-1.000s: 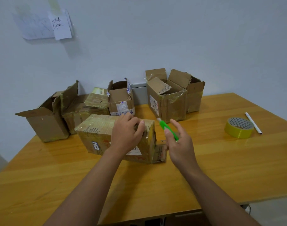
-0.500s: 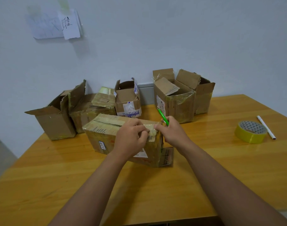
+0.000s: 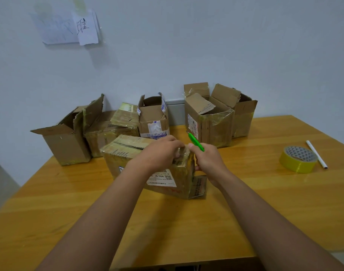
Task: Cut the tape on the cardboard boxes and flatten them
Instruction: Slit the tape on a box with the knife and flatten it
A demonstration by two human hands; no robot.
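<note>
A taped cardboard box (image 3: pixel 128 163) with a white shipping label stands in the middle of the wooden table (image 3: pixel 69 202). My left hand (image 3: pixel 159 153) presses down on its top right corner, fingers curled over the edge. My right hand (image 3: pixel 208 163) grips a green utility knife (image 3: pixel 195 141) against the box's right end, the knife's tip pointing up and away. One flap hangs loose at the box's lower right. Whether the blade touches the tape is hidden by my hands.
Several opened cardboard boxes stand along the wall: one at far left (image 3: pixel 65 141), a small one (image 3: pixel 153 118) in the centre, two at the right (image 3: pixel 212 122). A yellow tape roll (image 3: pixel 298 159) and a white pen (image 3: pixel 315 153) lie at the table's right.
My right hand brought the green knife from open air to the box's right end and now holds it there. My left hand stayed on the box top.
</note>
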